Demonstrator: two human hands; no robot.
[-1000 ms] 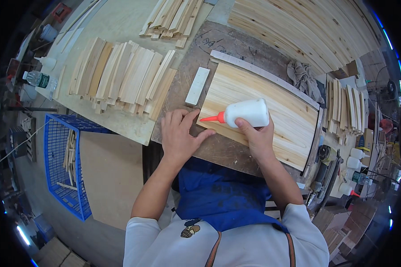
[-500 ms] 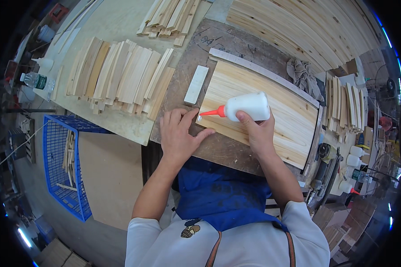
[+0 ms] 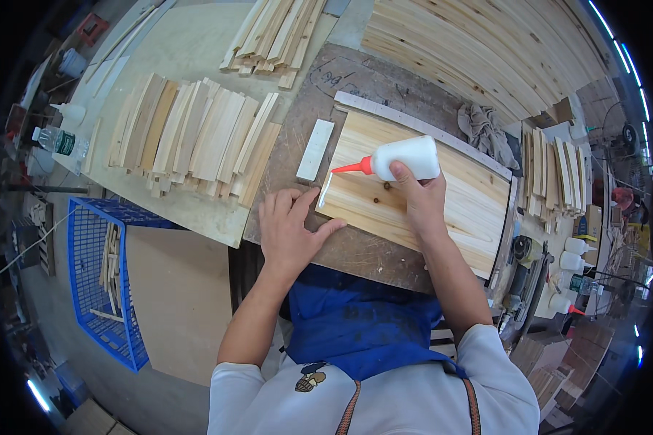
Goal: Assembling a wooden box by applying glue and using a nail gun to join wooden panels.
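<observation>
My right hand [image 3: 423, 199] is wrapped round a white squeeze bottle [image 3: 406, 158] with a red nozzle, tipped on its side. The nozzle points left, its tip at the left end of a pale wooden board [image 3: 471, 210]. A white line of glue [image 3: 326, 193] runs along that end from the tip toward me. My left hand [image 3: 290, 228] lies with thumb and fingers apart at the board's near left corner, holding nothing. Beyond it, a pale flat block [image 3: 315, 150] rests on the worn bench top [image 3: 370, 250]. A straight strip [image 3: 428, 135] borders the board's far edge.
Wooden strips lie in a pile [image 3: 196, 134] to the left and another pile [image 3: 276, 32] farther back. Large panels [image 3: 479, 54] and a grey rag [image 3: 486, 127] are beyond the board. More strips [image 3: 555, 174] stand right. A blue crate [image 3: 101, 290] is low left.
The nozzle tip has moved away from me along the board's left end, and the white glue line has grown longer. My left hand stays at the corner.
</observation>
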